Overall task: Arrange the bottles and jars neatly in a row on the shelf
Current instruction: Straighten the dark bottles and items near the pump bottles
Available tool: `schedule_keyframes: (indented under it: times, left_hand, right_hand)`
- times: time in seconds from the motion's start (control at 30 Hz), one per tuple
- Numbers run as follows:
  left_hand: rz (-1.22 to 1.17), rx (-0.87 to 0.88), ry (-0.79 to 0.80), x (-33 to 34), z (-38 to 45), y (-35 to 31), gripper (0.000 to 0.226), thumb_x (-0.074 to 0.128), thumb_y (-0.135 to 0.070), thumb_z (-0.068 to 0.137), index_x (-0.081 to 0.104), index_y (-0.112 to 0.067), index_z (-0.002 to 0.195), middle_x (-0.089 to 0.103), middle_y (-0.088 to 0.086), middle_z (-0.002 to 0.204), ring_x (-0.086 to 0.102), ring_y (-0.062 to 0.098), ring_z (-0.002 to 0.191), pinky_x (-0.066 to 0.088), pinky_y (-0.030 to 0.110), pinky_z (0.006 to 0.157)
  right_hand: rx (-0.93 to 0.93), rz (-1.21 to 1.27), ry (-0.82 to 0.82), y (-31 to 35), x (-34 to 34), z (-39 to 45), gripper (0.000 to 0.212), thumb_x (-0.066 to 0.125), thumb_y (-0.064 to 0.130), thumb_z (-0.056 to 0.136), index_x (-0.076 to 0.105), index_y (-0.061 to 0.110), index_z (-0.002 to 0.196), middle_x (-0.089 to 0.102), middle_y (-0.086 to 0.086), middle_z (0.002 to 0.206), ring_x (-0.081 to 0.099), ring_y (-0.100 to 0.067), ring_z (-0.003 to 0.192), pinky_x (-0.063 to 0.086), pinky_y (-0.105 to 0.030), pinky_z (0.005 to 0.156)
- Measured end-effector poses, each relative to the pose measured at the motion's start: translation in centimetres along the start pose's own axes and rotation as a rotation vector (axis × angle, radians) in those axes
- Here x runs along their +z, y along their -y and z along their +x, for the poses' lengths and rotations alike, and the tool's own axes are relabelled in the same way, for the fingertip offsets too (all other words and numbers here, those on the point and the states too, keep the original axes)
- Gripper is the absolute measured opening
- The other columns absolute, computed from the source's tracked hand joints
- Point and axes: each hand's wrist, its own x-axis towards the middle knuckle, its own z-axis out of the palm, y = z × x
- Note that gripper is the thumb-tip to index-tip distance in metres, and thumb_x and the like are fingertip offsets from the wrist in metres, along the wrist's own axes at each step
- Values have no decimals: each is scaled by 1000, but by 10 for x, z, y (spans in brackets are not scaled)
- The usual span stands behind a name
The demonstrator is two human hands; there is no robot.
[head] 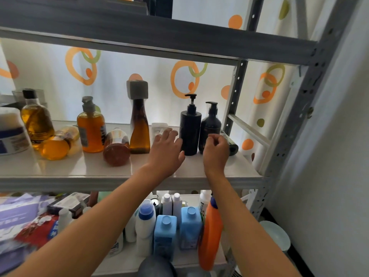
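On the white shelf point(199, 170) two black pump bottles stand side by side at the right: a ribbed one point(190, 126) and a rounder one point(210, 126). My left hand point(166, 150) hovers open just left of the ribbed bottle, in front of a small clear jar point(158, 127). My right hand point(216, 151), fingers curled with nothing in them, sits in front of the rounder bottle. A dark tube point(232, 145) lies behind it. Leftward stand a tall amber bottle point(139, 128) and an orange pump bottle point(91, 130). A copper-lidded jar point(116, 148) and a yellow bottle point(58, 143) lie on their sides.
A round amber bottle point(37, 121) and a white tub point(12, 132) stand at the far left. The grey metal upright point(235, 96) borders the shelf on the right. The lower shelf holds blue, white and orange detergent bottles point(210, 234) and packets.
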Motion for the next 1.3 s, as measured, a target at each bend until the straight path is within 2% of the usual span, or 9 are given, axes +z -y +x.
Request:
schedule_keyframes:
  times: [0.13,0.3,0.5,0.63,0.73,0.8,1.0,1.13,1.3]
  left_hand:
    - [-39,-17,16,5,4,3,39,51,-37,94,59,-15,125,47,7,141,33,27,137,31,44,110]
    - [-107,-28,-15,7,0,13,33,55,-29,91,64,-11,117,55,10,134,41,30,132,38,47,104]
    - [-208,-51,-65,-1,3,20,32,54,-31,93,63,-13,118,52,7,135,42,24,129,36,41,106]
    - [-258,-100,-102,-14,-1,34,33,55,-34,93,60,-17,121,49,3,139,41,22,130,33,37,109]
    - [-255,-149,-136,-29,-10,58,33,58,-36,91,60,-21,121,50,-1,138,44,20,128,35,37,108]
    - [-236,-187,-161,-40,-20,78,32,58,-36,90,59,-21,119,52,-2,135,45,18,126,37,35,105]
    - [-204,-353,-288,-73,-61,163,28,58,-27,86,66,-12,108,62,7,121,50,24,117,40,37,100]
    - [-217,-504,-269,-75,-101,208,27,58,-19,88,63,-7,112,61,12,116,52,30,114,39,37,95]
    - [-342,-727,-224,-61,-125,240,74,63,-25,89,23,-8,149,35,15,150,36,32,137,32,42,109]
  right_hand:
    - [10,-128,-75,-4,-19,36,19,52,15,97,66,10,109,68,-6,105,64,-19,95,54,-29,87]
    - [30,-249,-135,5,-31,71,22,51,14,98,67,4,109,69,-11,109,63,-20,98,46,-24,82]
    - [-59,-137,-146,20,-13,59,21,54,19,96,68,8,108,70,-4,107,62,-13,96,46,-22,90]
    - [-226,-74,-14,42,15,26,11,58,17,94,69,13,97,66,8,85,59,0,78,46,-5,74]
    - [-280,-55,139,60,48,-3,14,59,17,94,70,13,101,69,5,92,62,-5,84,50,-16,79]
    - [-306,-35,266,69,73,-25,14,60,17,94,70,13,102,70,3,97,63,-7,88,49,-15,80]
    - [-448,18,486,92,141,-108,6,63,22,91,69,21,91,71,6,89,65,-9,80,53,-23,78]
    - [-517,2,639,109,181,-152,10,64,23,88,72,19,93,71,6,85,64,-9,76,54,-28,75]
    - [-466,-28,661,117,222,-171,9,63,20,83,71,22,86,68,9,79,63,-11,78,52,-40,84]
